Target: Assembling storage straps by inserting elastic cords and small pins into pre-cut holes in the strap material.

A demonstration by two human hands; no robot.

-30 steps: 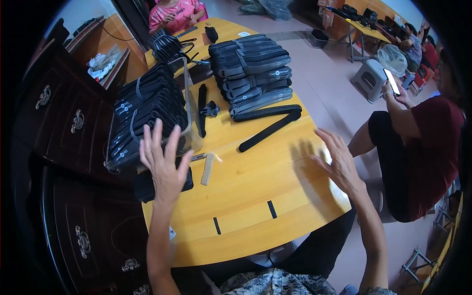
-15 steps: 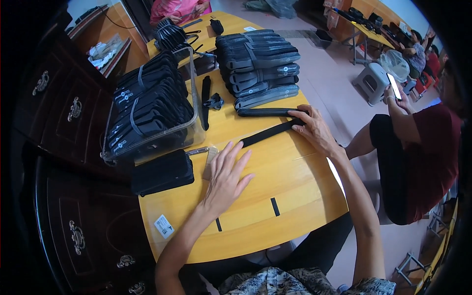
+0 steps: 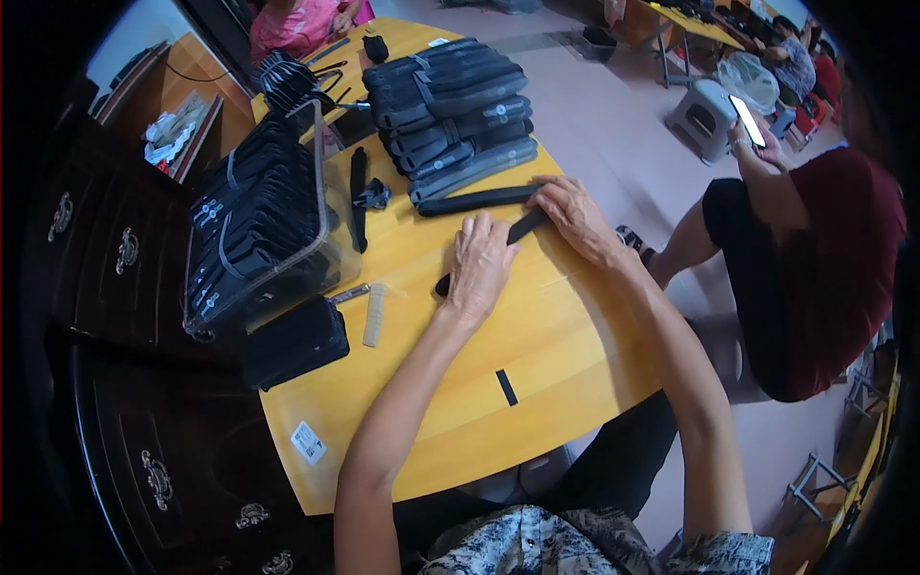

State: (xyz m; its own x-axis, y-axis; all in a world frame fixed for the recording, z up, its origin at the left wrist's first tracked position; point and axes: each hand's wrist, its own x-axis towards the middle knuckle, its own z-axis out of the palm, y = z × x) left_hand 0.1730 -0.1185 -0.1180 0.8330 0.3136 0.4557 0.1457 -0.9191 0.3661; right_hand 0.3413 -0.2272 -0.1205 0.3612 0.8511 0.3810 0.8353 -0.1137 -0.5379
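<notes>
A flat black strap (image 3: 525,228) runs slantwise over the yellow table between my two hands. My left hand (image 3: 476,264) lies across it with fingers bent down around it. A rounded black end shows beside that wrist. At the other end, my right hand (image 3: 575,218) has its fingers closed on the strap; the fingertips are partly hidden. A second long black strap (image 3: 474,199) reaches from the stack's front to the right fingers. Behind it rises a stack of bundled black straps (image 3: 446,91). One short black strip (image 3: 507,387) lies nearer to me.
At left stands a clear plastic bin (image 3: 335,230) full of banded black straps. Before it are a black block-shaped pile (image 3: 295,342), a small metal tool (image 3: 350,293) and a tan strip (image 3: 375,314). A seated person (image 3: 834,278) holds a phone at right; another sits across the table.
My left hand has gone from lying spread at the strap's near end to bending over the strap, closer to my right hand. The whole view has shifted; one short strip no longer shows.
</notes>
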